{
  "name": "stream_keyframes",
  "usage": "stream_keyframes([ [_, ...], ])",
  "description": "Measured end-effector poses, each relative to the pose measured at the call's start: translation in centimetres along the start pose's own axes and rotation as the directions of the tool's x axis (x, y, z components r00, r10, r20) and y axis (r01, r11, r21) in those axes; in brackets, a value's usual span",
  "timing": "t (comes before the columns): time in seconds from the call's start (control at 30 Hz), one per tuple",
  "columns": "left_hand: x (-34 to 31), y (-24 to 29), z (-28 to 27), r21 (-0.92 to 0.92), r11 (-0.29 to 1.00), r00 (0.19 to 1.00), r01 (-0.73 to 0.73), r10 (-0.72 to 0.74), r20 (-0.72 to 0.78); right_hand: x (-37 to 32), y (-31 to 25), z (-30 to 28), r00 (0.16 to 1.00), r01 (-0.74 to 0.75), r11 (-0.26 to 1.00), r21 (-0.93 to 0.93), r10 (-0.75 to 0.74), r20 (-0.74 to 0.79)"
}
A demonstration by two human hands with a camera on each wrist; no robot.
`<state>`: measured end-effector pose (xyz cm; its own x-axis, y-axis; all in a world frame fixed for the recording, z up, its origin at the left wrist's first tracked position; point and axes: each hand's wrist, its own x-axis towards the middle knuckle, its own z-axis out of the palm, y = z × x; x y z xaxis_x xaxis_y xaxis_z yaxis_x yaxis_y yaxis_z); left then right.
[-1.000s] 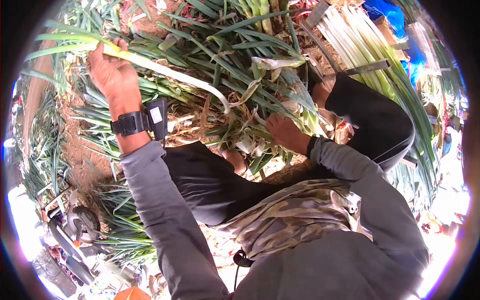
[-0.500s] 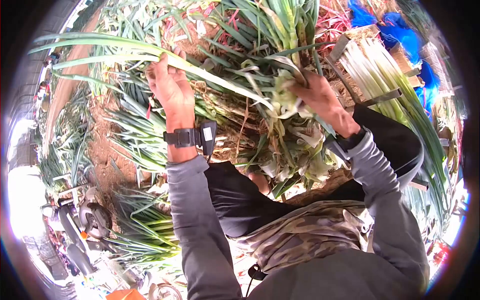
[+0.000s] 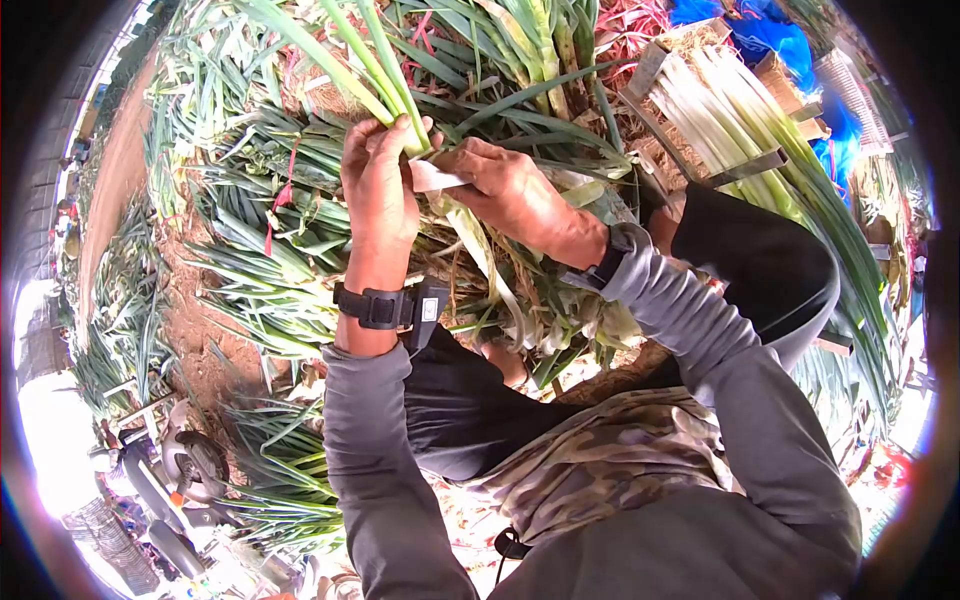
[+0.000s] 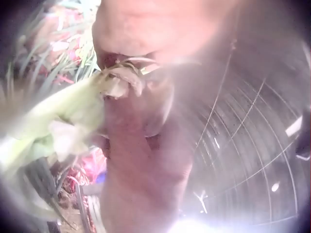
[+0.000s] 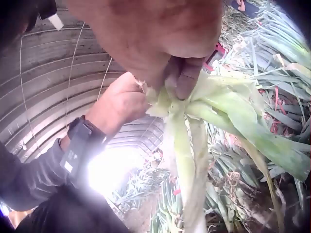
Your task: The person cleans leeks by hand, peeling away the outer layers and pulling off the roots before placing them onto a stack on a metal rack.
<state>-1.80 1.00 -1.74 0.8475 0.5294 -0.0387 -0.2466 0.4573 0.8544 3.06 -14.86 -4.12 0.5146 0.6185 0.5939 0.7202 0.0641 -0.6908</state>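
Side by side in the head view, both hands meet on one long green onion. My left hand (image 3: 382, 190) grips the green onion (image 3: 375, 70) where its leaves begin, and the green leaves fan out above it. My right hand (image 3: 520, 195) pinches pale outer leaves close beside the left fingers. A limp strip of outer leaf (image 3: 478, 245) hangs below the hands. In the right wrist view, loose pale leaves (image 5: 228, 104) spread from between the right thumb and fingers. In the left wrist view the pale stalk (image 4: 73, 104) is blurred, and the hands partly hide it.
Piles of green onions (image 3: 260, 260) lie on the ground to the left and ahead. Trimmed white-stemmed onions (image 3: 720, 110) rest in a metal-barred rack at the right. Blue plastic (image 3: 770, 45) sits behind it. A motorbike (image 3: 190, 460) stands at the lower left.
My right hand rose from the low leaf pile to the onion and came leftward against my left hand. The onion's leaves swung from pointing left to pointing up; a strip of leaf now hangs down.
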Motion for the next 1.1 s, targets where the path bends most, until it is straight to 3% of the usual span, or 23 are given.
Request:
stream_keyframes([
  [0.07,0.4,-0.1,-0.5,-0.016,0.999,0.998,0.039,-0.039,-0.039,0.4,0.4,-0.3,0.999,0.014,0.999,-0.032,-0.015,-0.028],
  [0.1,0.6,-0.2,-1.0,-0.025,0.998,0.997,0.056,-0.057,-0.060,0.8,1.3,-0.4,0.996,-0.090,0.989,-0.118,0.092,0.015],
  [0.17,0.6,1.1,-1.0,-0.057,0.997,0.999,0.049,-0.049,0.009,0.3,5.5,-0.6,0.926,-0.377,0.923,0.072,0.373,0.067],
  [0.23,1.2,1.8,-1.6,-0.105,0.994,0.998,-0.022,0.016,-0.053,-2.2,10.8,-1.9,0.800,-0.269,0.821,-0.504,0.482,0.357],
  [0.3,1.4,3.6,-1.8,-0.205,0.979,0.999,0.004,-0.012,-0.041,-6.3,10.9,-4.9,0.783,0.010,0.876,-0.482,0.292,0.549],
  [0.37,1.5,4.7,-2.1,-0.244,0.969,0.999,-0.024,0.018,-0.027,-6.8,9.7,-6.2,0.756,-0.166,0.761,-0.627,0.506,0.414],
  [0.47,1.5,6.0,-2.7,-0.286,0.955,0.996,-0.077,0.062,-0.059,-4.9,6.2,-8.9,0.835,-0.355,0.832,-0.427,0.487,0.255],
  [0.57,1.6,7.3,-4.7,-0.354,0.915,0.981,-0.193,0.177,-0.077,-5.0,4.6,-9.4,0.726,-0.511,0.722,-0.465,0.653,0.216],
  [0.63,1.3,9.0,-6.2,-0.354,0.864,0.933,-0.359,0.318,-0.171,-7.5,6.5,-8.3,0.697,-0.559,0.750,-0.352,0.656,0.291],
  [0.67,0.7,10.1,-7.3,-0.290,0.857,0.903,-0.426,0.381,-0.198,-8.4,6.2,-7.3,0.816,-0.428,0.807,-0.408,0.539,0.210],
  [0.7,-0.4,11.3,-7.7,-0.294,0.818,0.866,-0.494,0.432,-0.252,-8.1,4.6,-6.0,0.896,-0.364,0.877,-0.315,0.422,0.141],
  [0.73,-1.7,12.4,-8.1,-0.224,0.805,0.830,-0.549,0.494,-0.259,-7.7,3.2,-5.3,0.841,-0.527,0.846,0.086,0.504,0.194],
  [0.8,-4.2,14.9,-7.0,-0.096,0.778,0.773,-0.621,0.587,-0.243,-5.1,-0.1,-2.6,0.818,-0.574,0.736,0.359,0.491,0.301],
  [0.87,-7.3,17.4,-5.7,0.057,0.738,0.710,-0.672,0.664,-0.232,-2.1,-2.1,1.1,0.888,-0.318,0.947,0.052,0.279,0.367],
  [0.9,-8.2,18.8,-5.8,0.158,0.669,0.654,-0.726,0.743,-0.139,-0.7,-3.1,3.0,0.905,-0.146,0.986,-0.082,0.167,0.392],
  [0.93,-9.4,20.8,-6.8,0.502,0.504,0.570,-0.703,0.821,-0.026,-0.2,-3.2,4.9,0.878,-0.030,0.986,-0.161,0.103,0.467],
  [0.97,-10.4,22.8,-8.3,0.769,0.261,0.521,-0.584,0.847,0.108,-0.5,-3.0,6.8,0.838,0.093,0.969,-0.228,0.047,0.544],
  [1.0,-11.0,24.7,-10.2,0.807,0.220,0.552,-0.548,0.820,0.152,-1.8,-2.4,8.2,0.839,0.109,0.968,-0.228,0.033,0.544],
  [1.07,-14.1,27.9,-15.2,0.919,0.025,0.531,-0.393,0.822,0.205,-4.1,0.4,10.3,0.849,0.149,0.962,-0.229,-0.006,0.528],
  [1.1,-16.0,29.6,-17.7,0.950,-0.073,0.529,-0.305,0.816,0.233,-5.0,1.3,10.7,0.865,0.048,0.984,-0.174,0.046,0.499],
])
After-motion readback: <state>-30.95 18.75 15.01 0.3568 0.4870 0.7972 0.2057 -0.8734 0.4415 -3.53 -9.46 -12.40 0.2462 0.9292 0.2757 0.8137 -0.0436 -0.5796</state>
